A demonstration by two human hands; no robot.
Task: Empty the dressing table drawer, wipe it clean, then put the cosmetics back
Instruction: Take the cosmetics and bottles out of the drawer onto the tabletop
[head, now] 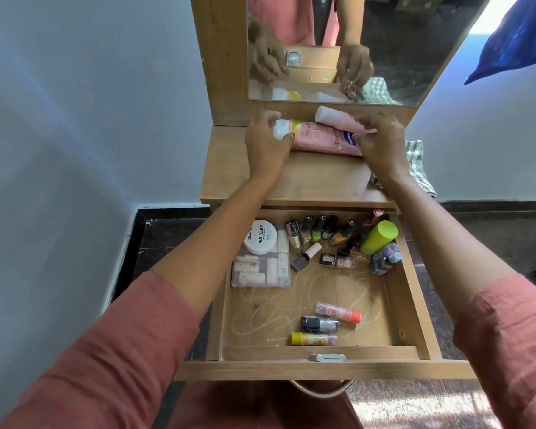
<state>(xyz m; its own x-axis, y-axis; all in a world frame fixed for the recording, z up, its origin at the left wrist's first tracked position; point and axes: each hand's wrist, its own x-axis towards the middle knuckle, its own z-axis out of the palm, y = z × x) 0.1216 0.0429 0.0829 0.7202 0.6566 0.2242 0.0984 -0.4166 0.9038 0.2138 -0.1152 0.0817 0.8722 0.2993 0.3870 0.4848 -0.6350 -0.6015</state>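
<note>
The wooden drawer (322, 352) is pulled open below the dressing table top (307, 181). Inside lie a white nail polish remover tub (260, 236) on a clear box (260, 274), several nail polish bottles (316, 232), a green bottle (379, 236) and three small tubes (338, 314). Two pink tubes lie on the table top by the mirror. My left hand (266, 144) hovers at the white cap of the lower pink tube (319, 139), thumb against it and fingers loosely curled above. My right hand (381, 147) pinches the crimped end of the upper pink tube (334, 117).
A checked cloth (416, 159) lies on the right end of the table top, partly behind my right wrist. The mirror (399, 41) stands right behind the tubes. White smears mark the drawer floor (276, 308). White walls flank the table; dark floor lies below.
</note>
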